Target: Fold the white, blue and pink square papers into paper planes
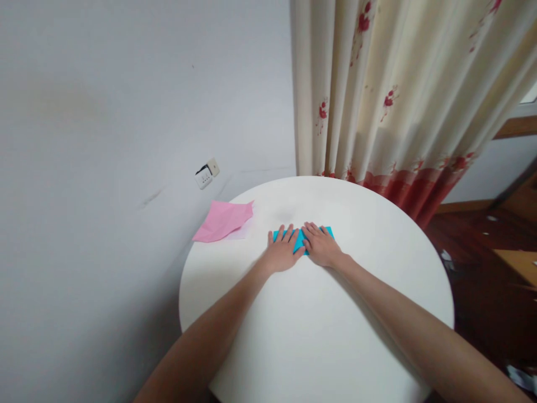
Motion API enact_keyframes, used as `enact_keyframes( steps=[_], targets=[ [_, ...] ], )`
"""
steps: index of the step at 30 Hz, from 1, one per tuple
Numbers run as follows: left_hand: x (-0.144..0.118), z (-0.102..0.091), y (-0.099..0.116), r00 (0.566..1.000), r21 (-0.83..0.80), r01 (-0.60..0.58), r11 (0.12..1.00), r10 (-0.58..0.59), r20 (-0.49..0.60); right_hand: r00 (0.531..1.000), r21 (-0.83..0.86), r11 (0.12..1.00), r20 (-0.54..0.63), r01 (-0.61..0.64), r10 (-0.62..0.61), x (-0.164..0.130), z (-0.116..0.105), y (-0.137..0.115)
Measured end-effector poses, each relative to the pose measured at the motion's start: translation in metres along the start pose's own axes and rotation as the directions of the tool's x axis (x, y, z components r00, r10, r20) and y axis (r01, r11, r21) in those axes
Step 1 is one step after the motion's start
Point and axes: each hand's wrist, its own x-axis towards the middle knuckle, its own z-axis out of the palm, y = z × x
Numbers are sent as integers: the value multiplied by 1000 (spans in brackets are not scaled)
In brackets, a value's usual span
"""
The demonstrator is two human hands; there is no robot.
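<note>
In the head view, a round white desk (pixel 314 336) fills the lower middle of the frame, with both bare forearms reaching across it toward the far side. The left hand (pixel 282 252) lies flat, palm down, on the left part of a folded turquoise paper (pixel 300 239), its grip spread, fingers extended and slightly fanned rather than pinching anything. The right hand (pixel 321 246) lies flat on the right part of the same paper, its grip likewise spread with fingers stretched forward and pressing down. The two hands sit just beside each other, their inner edges nearly meeting over the middle of the paper, so only the paper's ends and a small wedge between the hands show. The turquoise paper rests on the desk, a little beyond its centre. To the left, near the desk's edge by the wall, lies a pink paper (pixel 222 221), apart from the hands. Beyond the desk hangs a cream curtain (pixel 398 89) with red flowers, and a wall socket (pixel 207 173) sits on the grey wall at left.
</note>
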Motion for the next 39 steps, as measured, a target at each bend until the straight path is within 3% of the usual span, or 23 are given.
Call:
enact_keyframes(
  steps=[4, 8, 10, 13, 17, 23, 30, 35, 39],
  targets=[
    [-4, -9, -8, 998, -15, 11, 1000, -10, 69, 1000, -12, 1000, 19, -22, 23, -2, -4, 1],
    [-9, -18, -28, 973, 3, 163, 987, -161, 163, 999, -4, 999, 12, -44, 44, -3, -5, -1],
    [-11, -20, -35, 950, 37, 260, 965, -262, 167, 998, 0, 998, 6, -67, 67, -3, -5, -2],
    [-12, -19, -37, 943, 53, 312, 949, -316, 105, 992, 6, 992, -4, -127, 127, -4, -5, -3],
    [-5, -15, -31, 956, 25, 292, 956, -292, -30, 972, 18, 972, -13, -236, 236, -7, -8, -6],
    [2, -13, -35, 987, -3, 56, 998, -55, -149, 933, -21, 934, -71, -356, 354, -14, -26, -15],
    [3, -19, -40, 976, -97, 54, 994, -73, -203, 934, -50, 933, -16, -357, 357, -21, -47, -16],
    [2, -22, -41, 965, -115, 129, 985, -152, -216, 936, -20, 942, 101, -336, 336, -22, -48, -11],
    [2, -24, -41, 962, -95, 181, 979, -197, -191, 961, 18, 968, 125, -251, 247, -22, -45, -16]
  ],
)
